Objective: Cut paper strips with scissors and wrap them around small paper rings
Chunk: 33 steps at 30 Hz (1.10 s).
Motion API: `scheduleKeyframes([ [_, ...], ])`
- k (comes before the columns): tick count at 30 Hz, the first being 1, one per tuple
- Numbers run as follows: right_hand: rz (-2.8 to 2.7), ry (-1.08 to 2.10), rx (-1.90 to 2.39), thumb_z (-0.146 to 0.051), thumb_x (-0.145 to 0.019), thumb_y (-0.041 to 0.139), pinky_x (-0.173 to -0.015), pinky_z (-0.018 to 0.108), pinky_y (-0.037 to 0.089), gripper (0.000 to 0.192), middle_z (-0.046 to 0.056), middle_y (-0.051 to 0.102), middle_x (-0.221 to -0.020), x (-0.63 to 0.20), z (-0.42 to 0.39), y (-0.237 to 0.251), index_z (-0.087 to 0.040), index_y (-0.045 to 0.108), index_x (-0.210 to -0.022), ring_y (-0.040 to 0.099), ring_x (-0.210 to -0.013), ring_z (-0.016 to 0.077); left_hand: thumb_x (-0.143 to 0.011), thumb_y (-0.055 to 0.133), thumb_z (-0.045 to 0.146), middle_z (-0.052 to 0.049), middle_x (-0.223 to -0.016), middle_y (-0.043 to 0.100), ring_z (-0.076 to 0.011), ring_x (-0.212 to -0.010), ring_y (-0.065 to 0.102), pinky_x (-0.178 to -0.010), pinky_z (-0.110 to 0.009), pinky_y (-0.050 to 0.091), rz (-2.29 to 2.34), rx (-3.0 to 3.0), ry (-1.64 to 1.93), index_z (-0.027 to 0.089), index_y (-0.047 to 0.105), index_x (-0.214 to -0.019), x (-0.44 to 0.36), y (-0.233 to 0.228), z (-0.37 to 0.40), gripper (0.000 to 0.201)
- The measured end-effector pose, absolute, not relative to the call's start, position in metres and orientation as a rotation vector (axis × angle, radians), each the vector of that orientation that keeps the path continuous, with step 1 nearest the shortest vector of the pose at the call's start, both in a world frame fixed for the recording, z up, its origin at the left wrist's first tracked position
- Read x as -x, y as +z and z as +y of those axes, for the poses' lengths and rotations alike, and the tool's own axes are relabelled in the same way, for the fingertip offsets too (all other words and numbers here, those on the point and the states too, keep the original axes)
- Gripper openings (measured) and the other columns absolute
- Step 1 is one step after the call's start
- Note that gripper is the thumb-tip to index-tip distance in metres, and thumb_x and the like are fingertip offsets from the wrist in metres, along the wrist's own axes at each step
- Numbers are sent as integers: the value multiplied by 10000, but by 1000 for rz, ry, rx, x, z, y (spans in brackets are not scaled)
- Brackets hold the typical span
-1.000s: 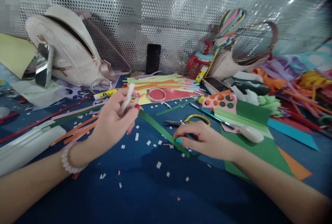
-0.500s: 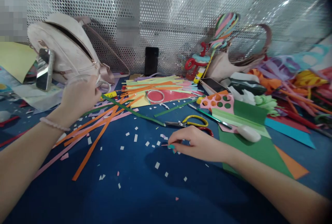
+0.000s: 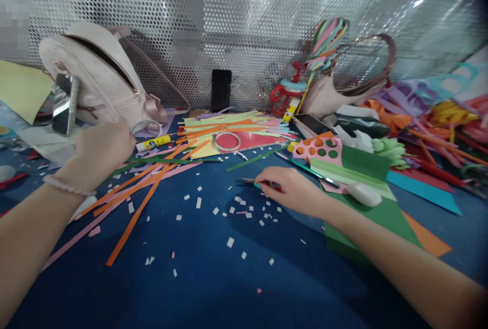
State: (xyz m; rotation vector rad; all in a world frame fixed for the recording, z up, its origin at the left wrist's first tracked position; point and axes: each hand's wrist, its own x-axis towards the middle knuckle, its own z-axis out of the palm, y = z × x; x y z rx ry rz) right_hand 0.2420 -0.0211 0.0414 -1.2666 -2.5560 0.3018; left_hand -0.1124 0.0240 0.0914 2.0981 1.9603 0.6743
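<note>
The right grip (image 3: 288,189) is closed around the scissors (image 3: 248,180), thumb and fingertips pinching near the pivot; the blades poke out toward the left grip's side, and a bit of red handle shows beneath the knuckles. The left grip (image 3: 103,142) hangs well apart, back of the hand up; its fingertips are hidden, so I cannot tell whether it pinches anything. A dark green strip (image 3: 152,159) lies just to its right, near the glue stick (image 3: 154,143), with orange strips (image 3: 133,223) spread in front of it on the table (image 3: 202,288).

Handling the scissors well looks like a matter of getting the fingers back into the loops, since a pinch by the pivot gives little control. Keep the tips low and pointed away from the left grip. Lift rather than slide: the white scraps (image 3: 231,242) scattered in front of the right grip would drag along, and the pen (image 3: 316,171) just behind it could roll.
</note>
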Motion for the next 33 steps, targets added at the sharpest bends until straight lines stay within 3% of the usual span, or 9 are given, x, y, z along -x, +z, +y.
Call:
scheduleKeyframes([
  [3,-2537,147,1296,-186,-862,439,-799,324,476,204,67,658,-948,-255,-4,32,-170,635,-918,592,-895,186,-903,245,438,-66,-755,477,-339,-891,515,-748,-453,382,2300,-2334,416,108,434,-1083,91,94,17,421],
  [6,-2675,-60,1261,-180,-877,420,-851,367,468,239,82,653,-1017,-259,12,27,-162,631,-988,581,-970,212,-912,253,400,-68,-761,550,-255,-754,562,-673,-342,398,2223,-2463,445,123,395,-1211,71,89,17,431],
  [9,-2867,-271,1222,-135,-867,429,-847,353,464,262,104,646,-1064,-252,22,28,-146,615,-1050,586,-987,216,-843,428,367,-45,-741,597,-198,-633,574,-588,-279,391,1892,-2360,629,171,496,-1059,55,77,19,300],
  [13,-3005,-376,1162,-61,-843,437,-790,325,463,280,129,648,-1031,-232,31,35,-120,600,-1063,592,-961,218,-828,433,294,-17,-836,661,-75,-390,462,-454,-225,380,1471,-1988,741,197,465,-978,41,64,13,181],
  [18,-3016,-447,1191,-5,-816,430,-682,324,450,256,150,653,-907,-217,38,35,-72,598,-997,611,-833,237,-835,431,264,-31,-882,657,-54,-394,452,-435,-206,373,1233,-1851,812,190,442,-1003,32,55,2,183],
  [24,-2964,-441,1222,-64,-848,422,-728,307,437,197,133,645,-907,-220,43,29,-99,610,-896,602,-869,223,-835,425,241,-52,-922,647,-52,-403,457,-449,-215,382,1176,-1799,819,179,425,-1023,31,47,3,198],
  [28,-2980,-385,1227,-114,-848,458,-723,285,450,191,111,649,-943,-224,42,34,-127,618,-950,608,-894,210,-832,415,238,-47,-931,647,-56,-400,459,-449,-219,384,1153,-1793,804,186,416,-1026,31,42,4,201],
  [33,-3024,-370,1209,3,-798,448,-744,309,457,311,136,618,-1037,-220,40,38,-110,580,-1056,593,-940,229,-834,409,226,-34,-904,643,-54,-410,464,-461,-217,390,1155,-1792,795,193,414,-1048,30,41,2,216],
])
